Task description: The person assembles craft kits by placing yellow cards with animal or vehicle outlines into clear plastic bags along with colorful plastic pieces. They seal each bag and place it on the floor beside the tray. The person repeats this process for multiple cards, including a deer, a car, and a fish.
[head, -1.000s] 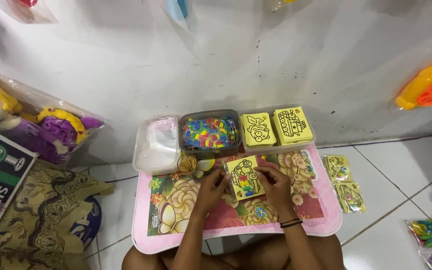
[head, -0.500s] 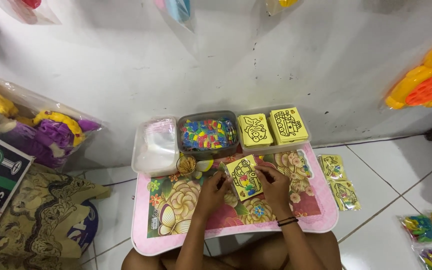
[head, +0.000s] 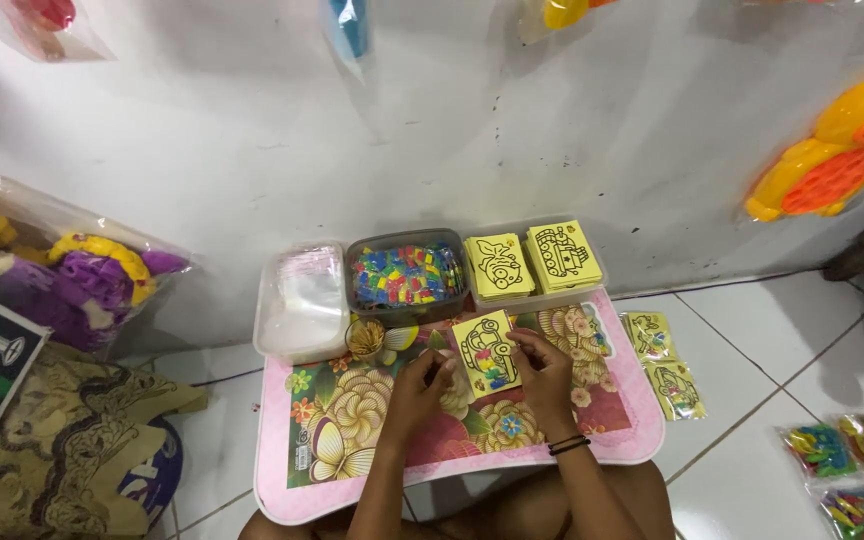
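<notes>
A yellow picture card [head: 485, 352] with a black outline drawing and small coloured bits lies on the pink flower-patterned lap table [head: 352, 440]. My right hand [head: 544, 372] holds its right edge. My left hand [head: 420, 388] rests at the card's left side with fingers curled, and what it grips, if anything, is hidden. Behind the card stands a grey tub [head: 407, 276] of small multicoloured packets, and to its right two stacks of yellow picture cards [head: 536, 260].
A clear plastic tray [head: 302, 300] sits left of the tub, with a small pile of rubber bands [head: 365, 338] below it. Bagged cards [head: 664, 365] and packets [head: 857, 465] lie on the tiled floor at right. A wrapped doll [head: 62, 270] leans at left.
The view has shifted slightly. Both hands stay at the yellow card with only small finger movements.
</notes>
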